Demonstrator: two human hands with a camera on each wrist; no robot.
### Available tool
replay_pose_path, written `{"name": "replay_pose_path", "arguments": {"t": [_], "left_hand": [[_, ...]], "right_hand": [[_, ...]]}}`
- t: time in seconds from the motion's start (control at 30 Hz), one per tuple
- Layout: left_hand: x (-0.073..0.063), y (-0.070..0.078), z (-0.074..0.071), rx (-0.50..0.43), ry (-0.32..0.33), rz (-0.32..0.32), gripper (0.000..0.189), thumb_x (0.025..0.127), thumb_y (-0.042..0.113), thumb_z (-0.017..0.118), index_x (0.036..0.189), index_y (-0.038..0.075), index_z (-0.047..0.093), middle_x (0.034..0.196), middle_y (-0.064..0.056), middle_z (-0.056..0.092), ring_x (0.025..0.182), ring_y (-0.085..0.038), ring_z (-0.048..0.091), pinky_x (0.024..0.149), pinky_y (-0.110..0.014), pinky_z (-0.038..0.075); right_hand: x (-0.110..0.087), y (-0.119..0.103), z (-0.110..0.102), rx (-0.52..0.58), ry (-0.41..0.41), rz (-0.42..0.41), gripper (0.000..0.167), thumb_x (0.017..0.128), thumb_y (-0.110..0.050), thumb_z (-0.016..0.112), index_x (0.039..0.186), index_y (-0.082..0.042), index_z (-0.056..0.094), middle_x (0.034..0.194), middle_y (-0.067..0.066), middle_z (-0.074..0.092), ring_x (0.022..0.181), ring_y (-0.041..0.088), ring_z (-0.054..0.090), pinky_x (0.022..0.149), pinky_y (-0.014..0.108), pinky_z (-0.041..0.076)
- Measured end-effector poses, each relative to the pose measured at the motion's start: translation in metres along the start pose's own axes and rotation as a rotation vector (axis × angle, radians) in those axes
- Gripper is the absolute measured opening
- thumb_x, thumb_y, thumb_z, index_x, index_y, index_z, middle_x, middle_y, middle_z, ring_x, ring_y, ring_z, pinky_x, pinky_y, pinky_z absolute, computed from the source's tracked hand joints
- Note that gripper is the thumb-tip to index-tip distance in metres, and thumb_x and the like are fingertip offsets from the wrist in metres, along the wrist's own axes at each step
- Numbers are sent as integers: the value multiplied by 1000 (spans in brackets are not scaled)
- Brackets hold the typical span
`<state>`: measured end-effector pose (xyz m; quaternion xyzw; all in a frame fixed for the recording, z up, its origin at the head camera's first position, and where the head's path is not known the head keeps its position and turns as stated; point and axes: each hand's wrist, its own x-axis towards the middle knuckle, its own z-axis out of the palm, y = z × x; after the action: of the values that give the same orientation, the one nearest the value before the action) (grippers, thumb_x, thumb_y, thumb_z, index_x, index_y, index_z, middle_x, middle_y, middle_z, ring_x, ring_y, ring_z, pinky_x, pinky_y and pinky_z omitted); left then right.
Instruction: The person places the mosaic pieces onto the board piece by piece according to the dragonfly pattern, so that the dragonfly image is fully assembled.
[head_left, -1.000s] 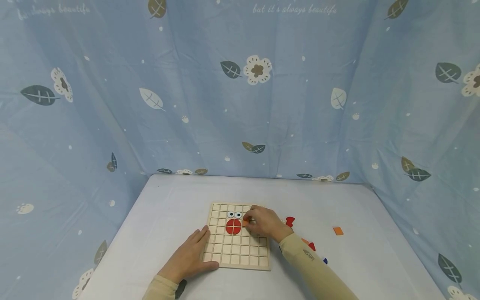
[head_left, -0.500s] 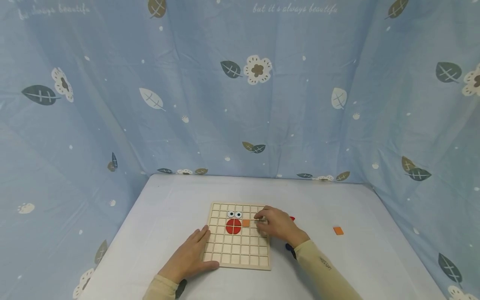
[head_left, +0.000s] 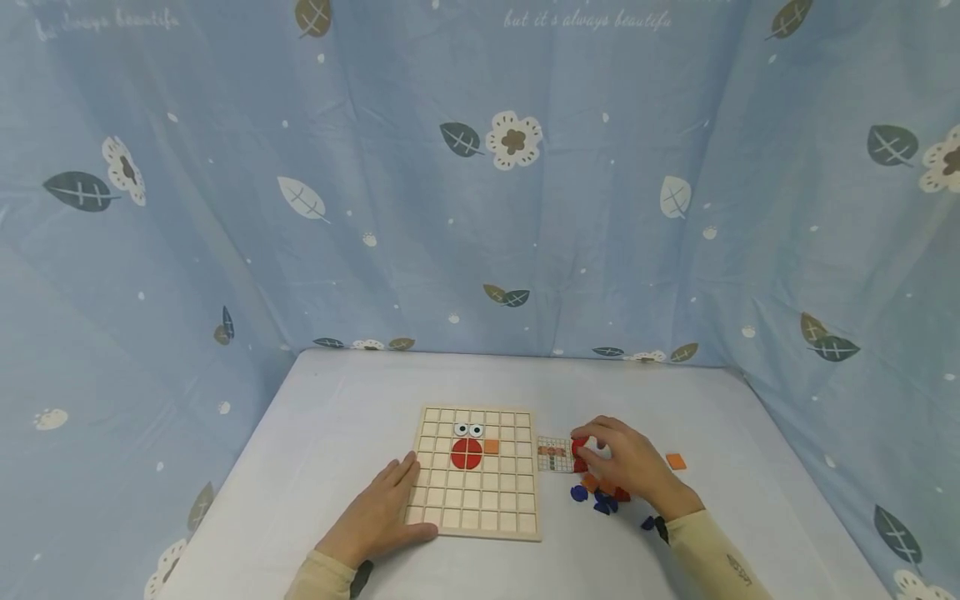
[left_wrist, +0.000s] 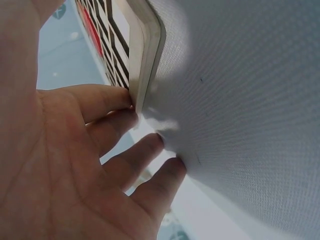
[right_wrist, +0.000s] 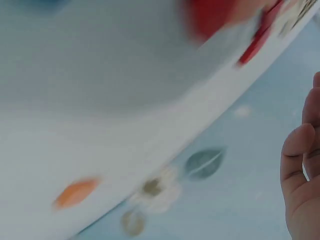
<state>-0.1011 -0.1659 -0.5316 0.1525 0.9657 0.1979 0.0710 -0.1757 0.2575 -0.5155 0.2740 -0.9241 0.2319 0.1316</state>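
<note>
A wooden grid board lies on the white table. Set in its cells are two round eye pieces, a red disc made of quarter pieces and an orange square tile. My left hand rests at the board's left edge, fingers extended; in the left wrist view its fingertips touch the board's side. To the right of the board, my right hand reaches over red pieces, thumb and index finger parted around them. No piece is visibly pinched.
A small printed pattern card lies against the board's right side. Loose blue pieces and orange pieces are heaped below the right hand. One orange tile lies apart at the right. Patterned blue cloth hangs around the table.
My right hand has let go of the orange square, which now sits in a cell beside the red disc, and has moved right to the red pieces. My left hand has stayed put.
</note>
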Motion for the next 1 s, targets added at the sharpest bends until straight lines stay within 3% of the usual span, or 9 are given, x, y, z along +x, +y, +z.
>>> {"name": "replay_pose_path", "arguments": {"t": [0.1, 0.2, 0.27, 0.43, 0.6, 0.83, 1.0], "left_hand": [[0, -1, 0, -3, -2, -1, 115, 76, 73, 73, 153, -5, 38, 162, -18, 32, 146, -44, 32, 116, -54, 35], [-1, -1, -1, 0, -8, -10, 114, 76, 72, 73, 153, -4, 38, 163, -17, 31, 146, -44, 32, 116, -54, 35], [-1, -1, -1, 1, -8, -14, 114, 75, 71, 74, 153, -4, 39, 163, -17, 31, 146, -43, 32, 116, -55, 35], [-1, -1, -2, 5, -11, -16, 114, 76, 72, 73, 153, -4, 38, 163, -17, 31, 147, -43, 31, 117, -54, 34], [-1, -1, -1, 1, -11, -16, 115, 76, 74, 72, 153, -4, 38, 163, -17, 31, 147, -43, 32, 117, -54, 34], [0, 0, 0, 8, -16, -8, 115, 76, 75, 71, 153, -4, 38, 163, -17, 31, 146, -43, 32, 117, -54, 34], [-1, 1, -1, 17, -16, -10, 115, 76, 74, 71, 153, -4, 38, 163, -17, 31, 146, -43, 32, 117, -54, 34]], "right_hand": [[-13, 16, -13, -41, -3, 107, 32, 85, -20, 84, 116, -20, 75, 107, -7, 68, 83, 9, 57, 67, 27, 55], [-26, 28, -24, -72, -20, 214, 34, 86, -23, 83, 119, -20, 74, 112, -5, 67, 91, 15, 61, 77, 37, 60], [-34, 36, -29, -69, -17, 241, 35, 87, -22, 82, 121, -19, 73, 116, -1, 67, 96, 21, 63, 81, 45, 61], [-53, 57, -40, -57, 22, 238, 41, 88, -16, 80, 127, -12, 68, 127, 9, 62, 109, 32, 61, 83, 53, 59], [-65, 73, -50, -89, 38, 271, 51, 86, -12, 80, 133, -7, 61, 136, 19, 55, 121, 44, 52, 95, 67, 47], [-76, 86, -51, -106, -49, 356, 44, 89, -19, 79, 129, -5, 66, 127, 22, 63, 116, 47, 56, 94, 67, 47], [-83, 92, -50, -112, -118, 405, 44, 85, -13, 80, 127, -5, 68, 126, 23, 63, 116, 48, 55, 93, 67, 47]]}}
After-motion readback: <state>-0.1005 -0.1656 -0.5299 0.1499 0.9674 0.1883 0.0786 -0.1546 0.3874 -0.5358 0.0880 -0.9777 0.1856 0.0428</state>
